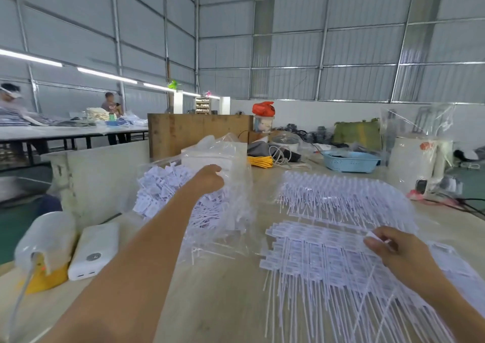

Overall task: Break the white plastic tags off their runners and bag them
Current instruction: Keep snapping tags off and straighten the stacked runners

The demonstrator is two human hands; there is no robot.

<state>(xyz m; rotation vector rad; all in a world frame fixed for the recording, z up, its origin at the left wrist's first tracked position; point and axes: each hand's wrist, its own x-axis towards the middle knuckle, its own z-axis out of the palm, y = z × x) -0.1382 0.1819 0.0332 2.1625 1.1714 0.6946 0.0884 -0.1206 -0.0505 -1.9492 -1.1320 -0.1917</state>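
Observation:
A clear plastic bag point(231, 211) half full of loose white tags point(157, 187) stands at the table's middle left. My left hand point(210, 178) reaches into its open mouth, fingers curled; whether it holds tags is hidden. In front of me on the right lies a sheet of white tags on runners point(320, 258), long stems pointing toward me. My right hand point(388, 248) rests on its right side and pinches a white tag at the sheet's upper edge. A second pile of tags on runners point(338, 193) lies farther back.
A white power bank point(94, 253) and a white-and-yellow device with a cable point(44, 253) sit at the left edge. A blue basket point(351, 161), yellow cord point(261, 161) and a bagged white appliance point(417, 159) stand at the back. People work at a far table point(73, 130).

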